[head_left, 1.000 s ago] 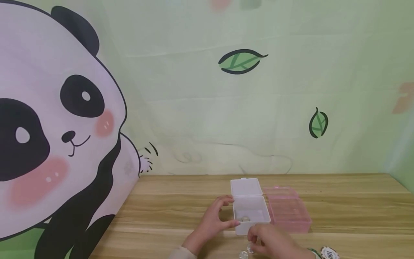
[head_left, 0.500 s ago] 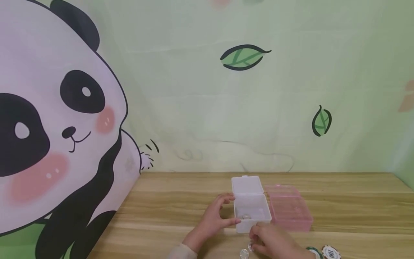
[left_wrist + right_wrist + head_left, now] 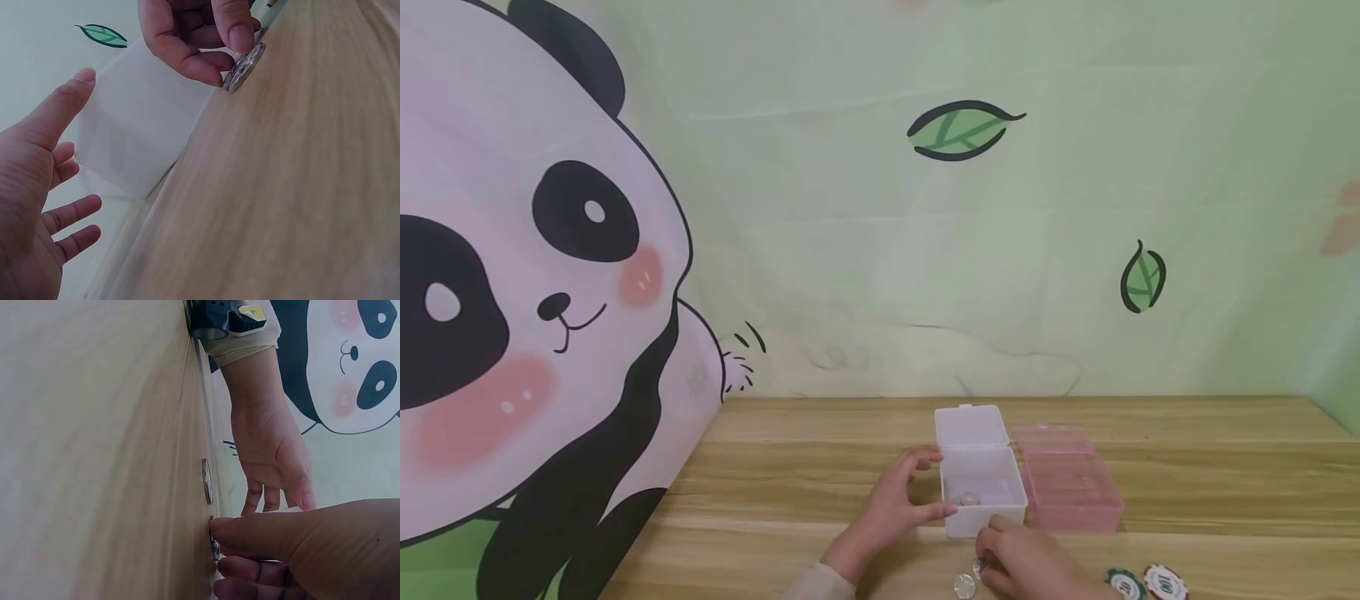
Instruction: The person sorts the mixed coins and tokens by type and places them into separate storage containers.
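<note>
A white lidded box [image 3: 985, 522] stands with its lid raised, several silver coins [image 3: 970, 499] inside on the left. My left hand [image 3: 895, 508] is at the box's left side, fingers spread, thumb right at the front left corner. In front of the box, my right hand [image 3: 1030, 560] has thumb and fingertips curled at the edges of a silver coin [image 3: 245, 69], which lies nearly flat at the tabletop. Beside it, closer to the person, lies a second silver coin [image 3: 965, 587], also visible as the loose coin [image 3: 207, 481] in the right wrist view.
A see-through pink box [image 3: 1075, 492] stands against the right of the white one. By my right wrist lie a green-edged poker chip [image 3: 1125, 583] and a red-edged poker chip [image 3: 1167, 582]. Behind the wooden table [image 3: 790, 450] hangs a green backdrop with a panda.
My right hand stays low at the same coin with only a slight shift. More of the green-edged chip shows beside the right wrist now. The left hand keeps its place.
</note>
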Tool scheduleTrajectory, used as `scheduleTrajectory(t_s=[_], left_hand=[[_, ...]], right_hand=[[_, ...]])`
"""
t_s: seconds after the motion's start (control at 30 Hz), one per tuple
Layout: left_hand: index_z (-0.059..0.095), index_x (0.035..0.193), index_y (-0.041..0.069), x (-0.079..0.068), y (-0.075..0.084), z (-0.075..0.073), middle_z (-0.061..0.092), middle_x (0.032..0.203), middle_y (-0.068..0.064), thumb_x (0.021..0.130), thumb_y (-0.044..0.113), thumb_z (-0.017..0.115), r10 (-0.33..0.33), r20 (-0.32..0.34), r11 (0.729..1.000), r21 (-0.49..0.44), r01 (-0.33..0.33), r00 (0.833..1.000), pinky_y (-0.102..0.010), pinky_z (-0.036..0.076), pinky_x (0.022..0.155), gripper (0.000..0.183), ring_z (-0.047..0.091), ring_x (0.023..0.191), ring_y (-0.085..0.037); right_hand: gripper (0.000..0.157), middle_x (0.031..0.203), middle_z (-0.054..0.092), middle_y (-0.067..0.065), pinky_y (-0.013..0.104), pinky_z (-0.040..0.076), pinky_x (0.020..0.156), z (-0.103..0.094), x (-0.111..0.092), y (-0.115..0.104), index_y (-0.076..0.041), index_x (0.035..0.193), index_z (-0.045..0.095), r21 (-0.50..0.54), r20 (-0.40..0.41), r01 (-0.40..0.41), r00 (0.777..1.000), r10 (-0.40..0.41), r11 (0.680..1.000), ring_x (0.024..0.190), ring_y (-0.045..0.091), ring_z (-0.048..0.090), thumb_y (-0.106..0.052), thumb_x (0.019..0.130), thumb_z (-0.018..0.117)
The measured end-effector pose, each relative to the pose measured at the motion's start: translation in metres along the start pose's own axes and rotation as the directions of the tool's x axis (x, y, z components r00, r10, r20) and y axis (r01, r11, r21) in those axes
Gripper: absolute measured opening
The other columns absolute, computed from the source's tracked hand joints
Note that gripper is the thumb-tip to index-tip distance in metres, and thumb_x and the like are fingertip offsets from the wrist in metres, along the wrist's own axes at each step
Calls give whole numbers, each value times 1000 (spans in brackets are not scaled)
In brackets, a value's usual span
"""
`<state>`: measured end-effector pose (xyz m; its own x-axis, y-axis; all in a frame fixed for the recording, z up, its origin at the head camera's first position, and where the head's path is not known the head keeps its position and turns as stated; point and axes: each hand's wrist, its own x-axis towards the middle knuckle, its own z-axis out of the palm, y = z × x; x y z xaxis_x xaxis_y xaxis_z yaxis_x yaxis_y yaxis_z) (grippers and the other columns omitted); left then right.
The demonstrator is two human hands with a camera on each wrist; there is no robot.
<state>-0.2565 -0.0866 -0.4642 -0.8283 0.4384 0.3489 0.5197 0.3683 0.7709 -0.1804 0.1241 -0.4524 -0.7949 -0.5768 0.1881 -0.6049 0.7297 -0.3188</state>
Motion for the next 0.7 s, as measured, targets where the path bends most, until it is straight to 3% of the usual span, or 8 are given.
scheduleTrajectory(t_s=[0.27, 0.7], left_hand=[[54, 126, 12, 1, -1, 0, 52, 139, -3, 75, 29, 81, 0, -3, 1000, 4, 1, 1000, -47, 45, 98, 60, 54, 118, -28], [54, 126, 12, 1, -3, 1, 52, 140, -3, 75, 31, 80, 7, -3, 1000, 12, -7, 1000, -47, 46, 97, 61, 55, 117, -27]], right_hand=[[14, 79, 50, -11, 20, 39, 57, 0, 0, 0, -15, 81, 60, -11, 24, -25, 999, 26, 1000, 65, -2, 40, -20, 80, 73], [17, 78, 44, -10, 20, 36, 55, 1, 0, 0, -14, 82, 56, 54, 68, -70, 995, 66, 996, 64, -1, 38, -19, 80, 73]])
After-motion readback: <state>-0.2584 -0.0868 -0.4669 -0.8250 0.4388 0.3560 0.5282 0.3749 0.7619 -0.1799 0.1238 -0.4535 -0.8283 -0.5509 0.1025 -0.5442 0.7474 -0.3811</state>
